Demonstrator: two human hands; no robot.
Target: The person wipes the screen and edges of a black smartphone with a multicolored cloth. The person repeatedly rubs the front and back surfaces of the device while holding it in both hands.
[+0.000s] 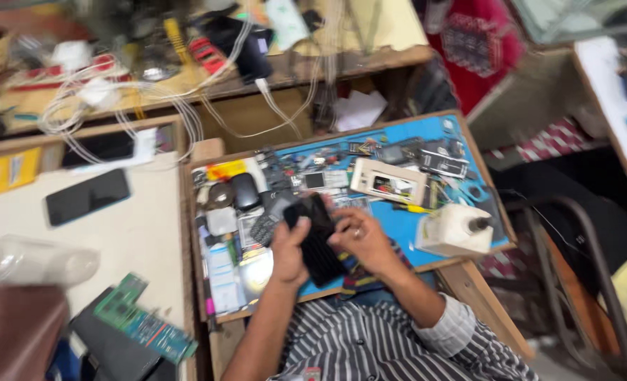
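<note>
The left hand (289,248) and right hand (359,238) are both clamped on a black rectangular handset (318,240), one steadying each side, held just above the blue work mat (405,226) on the cluttered wooden counter (468,271), beside a white plastic bottle (454,230).

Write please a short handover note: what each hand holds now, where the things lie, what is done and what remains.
Left hand: holds the black phone from its left side, fingers wrapped around it.
Right hand: rests on the phone's right edge.
The phone is above the blue work mat, among small parts. A white bottle stands to the right.
Done and left: blur hides whether the phone is opened.
</note>
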